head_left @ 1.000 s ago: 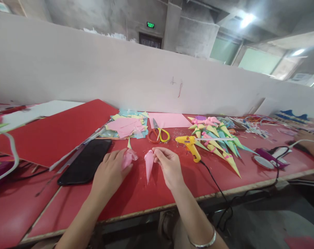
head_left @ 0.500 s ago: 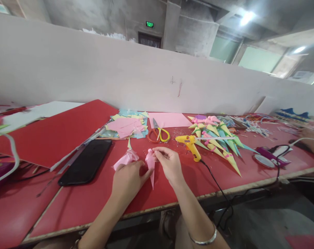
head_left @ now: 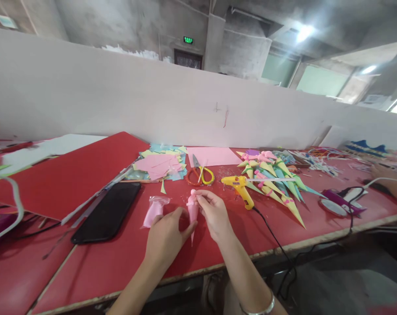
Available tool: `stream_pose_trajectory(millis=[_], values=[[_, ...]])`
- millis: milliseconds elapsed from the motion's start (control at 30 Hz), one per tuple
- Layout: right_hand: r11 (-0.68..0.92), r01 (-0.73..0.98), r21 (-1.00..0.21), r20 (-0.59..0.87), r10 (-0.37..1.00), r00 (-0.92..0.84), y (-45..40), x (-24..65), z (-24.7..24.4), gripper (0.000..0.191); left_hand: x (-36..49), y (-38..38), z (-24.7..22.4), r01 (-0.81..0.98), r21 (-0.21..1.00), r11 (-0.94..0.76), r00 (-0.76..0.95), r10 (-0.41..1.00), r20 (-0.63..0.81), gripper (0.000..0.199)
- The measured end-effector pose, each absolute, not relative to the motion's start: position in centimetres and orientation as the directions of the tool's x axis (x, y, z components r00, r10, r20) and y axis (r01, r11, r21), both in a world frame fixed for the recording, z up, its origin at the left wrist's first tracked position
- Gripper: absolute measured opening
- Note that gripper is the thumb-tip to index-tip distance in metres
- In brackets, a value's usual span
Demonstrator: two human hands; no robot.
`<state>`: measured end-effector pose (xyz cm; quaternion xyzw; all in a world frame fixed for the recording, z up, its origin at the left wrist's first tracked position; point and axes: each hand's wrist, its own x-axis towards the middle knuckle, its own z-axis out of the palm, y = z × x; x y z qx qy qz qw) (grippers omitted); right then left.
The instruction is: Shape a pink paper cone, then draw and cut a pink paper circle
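Note:
A slim pink paper cone [head_left: 193,213] points downward over the red table, with soft pink clay [head_left: 192,199] and a small ball on its wide end. My left hand [head_left: 168,232] is closed round the cone's side between thumb and fingers. At the top, the pinched thumb and finger of my right hand [head_left: 214,214] press against the clay's right side. Left of the cone, by my left knuckles, lies a clear plastic packet of pink clay [head_left: 155,211].
Scissors [head_left: 200,175] and a yellow glue gun [head_left: 239,188] lie beyond my hands. Finished paper cones [head_left: 277,175] are heaped at right, paper cutouts [head_left: 160,164] at left. A black phone [head_left: 108,212] lies left. Another person's arm [head_left: 390,179] shows far right.
The cone stands slightly lower in view and my right fingers stay at its top. My left hand has shifted a little away from the packet, which shows more fully.

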<state>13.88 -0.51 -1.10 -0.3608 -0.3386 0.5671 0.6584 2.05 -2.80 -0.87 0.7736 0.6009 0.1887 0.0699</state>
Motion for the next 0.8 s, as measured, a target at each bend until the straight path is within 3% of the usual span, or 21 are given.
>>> stream_pose_trajectory(millis=[200,367,467,633,800], values=[[0.176,-0.635,-0.752,0.134,0.984,0.114,-0.8,13.9,-0.3,0.014,1.7,-2.3,-1.7,0.666,0.686,-0.292,0.092,0.945,0.314,0.018],[0.153,-0.686,-0.711,0.131,0.988,0.084,-1.2,13.9,0.1,0.018,1.9,-2.0,-1.5,0.328,0.902,-0.28,0.078,0.96,0.27,0.037],[0.145,-0.67,-0.728,0.123,0.989,0.081,-1.3,14.0,0.1,0.018,1.8,-1.9,-1.2,0.308,0.921,-0.241,0.129,0.969,0.211,0.046],[0.121,-0.64,-0.759,0.136,0.99,0.025,-1.5,13.9,0.2,0.015,1.3,-1.9,-0.9,0.367,0.897,-0.247,0.216,0.96,0.176,0.023],[0.132,-0.661,-0.739,0.149,0.988,0.032,-1.6,13.8,0.1,0.01,1.2,-2.1,-0.2,0.402,0.877,-0.262,0.215,0.959,0.187,0.021]])
